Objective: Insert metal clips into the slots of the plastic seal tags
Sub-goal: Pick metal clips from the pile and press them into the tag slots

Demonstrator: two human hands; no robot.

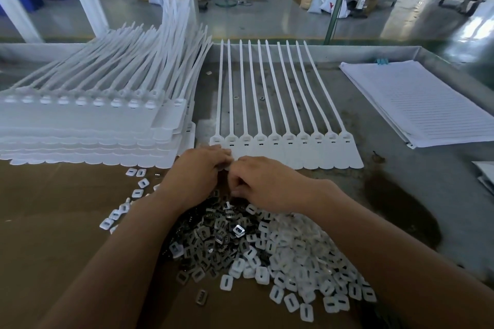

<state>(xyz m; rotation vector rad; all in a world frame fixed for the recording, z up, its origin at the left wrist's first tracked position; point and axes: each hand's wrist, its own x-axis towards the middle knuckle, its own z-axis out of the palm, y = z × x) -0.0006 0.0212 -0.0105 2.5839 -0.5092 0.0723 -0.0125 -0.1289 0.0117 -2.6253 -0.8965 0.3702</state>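
Both your left hand (197,168) and right hand (267,181) curl at the near-left corner of the tag row (320,152), what they hold hidden; likely seating a clip, so next press it into that slot

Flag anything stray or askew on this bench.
Two small clip-like pieces lie loose on the table between the straps of the tag row, far from the clip pile. The rightmost straps bow sideways instead of lying straight. Nothing looks damaged.
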